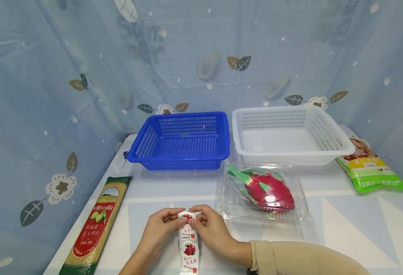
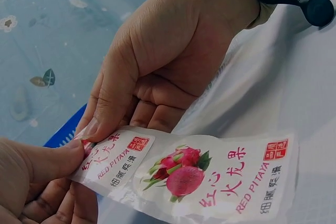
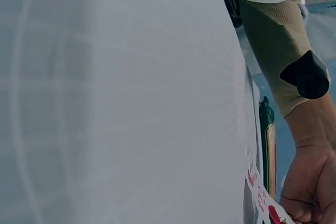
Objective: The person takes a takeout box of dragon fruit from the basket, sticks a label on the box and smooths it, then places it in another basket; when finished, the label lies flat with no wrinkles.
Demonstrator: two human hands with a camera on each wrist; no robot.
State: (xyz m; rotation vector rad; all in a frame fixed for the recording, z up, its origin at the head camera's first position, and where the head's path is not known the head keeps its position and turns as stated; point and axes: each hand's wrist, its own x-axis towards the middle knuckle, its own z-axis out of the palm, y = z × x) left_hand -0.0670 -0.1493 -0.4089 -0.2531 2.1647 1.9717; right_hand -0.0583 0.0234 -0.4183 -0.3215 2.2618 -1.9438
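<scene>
A strip of dragon fruit stickers [image 1: 189,250], printed with red pitaya pictures and Chinese characters, hangs toward me from between both hands. My left hand [image 1: 161,226] pinches the strip's far end at its left edge. From the other side, my right hand [image 1: 212,230] pinches the same end, the two thumbs close together on the printed face. In the left wrist view, the thumbs partly cover the topmost sticker [image 2: 113,156]. Beyond the right hand, a red dragon fruit [image 1: 271,191] with green tips lies inside a clear lidded plastic box [image 1: 229,206].
Behind stand a blue basket [image 1: 178,162] and a white basket [image 1: 290,153], side by side. A spaghetti pack [image 1: 96,225] lies along the left edge. At the right is a green and yellow food bag [image 1: 373,168]. A small wrapped lollipop [image 1: 125,154] lies by the blue basket.
</scene>
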